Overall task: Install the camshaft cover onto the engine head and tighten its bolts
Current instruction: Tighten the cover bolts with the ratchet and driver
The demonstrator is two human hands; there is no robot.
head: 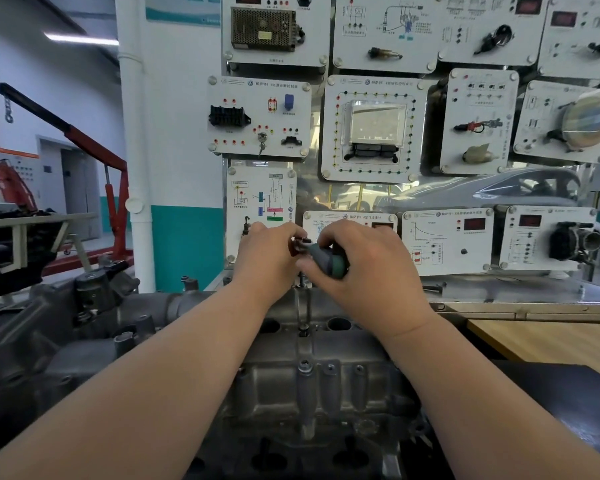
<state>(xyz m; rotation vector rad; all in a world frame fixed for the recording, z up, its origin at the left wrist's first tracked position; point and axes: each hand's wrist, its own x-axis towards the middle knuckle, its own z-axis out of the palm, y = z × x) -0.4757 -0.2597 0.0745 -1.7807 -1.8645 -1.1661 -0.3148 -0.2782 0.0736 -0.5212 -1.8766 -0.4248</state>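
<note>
At the camshaft cover [326, 386] far edge, right hand [368, 271] grips the ratchet handle [327, 260]; left hand [267, 259] pinches its head, likely keeping the drive square.

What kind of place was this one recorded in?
Likely an automotive training workshop: wall panels of mounted car parts with wiring diagrams, a red crane, and an engine in front.

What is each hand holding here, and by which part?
The right hand grips the grey-and-green handle of a ratchet wrench; the left hand holds its metal head end, above the grey cast-metal camshaft cover.
</note>
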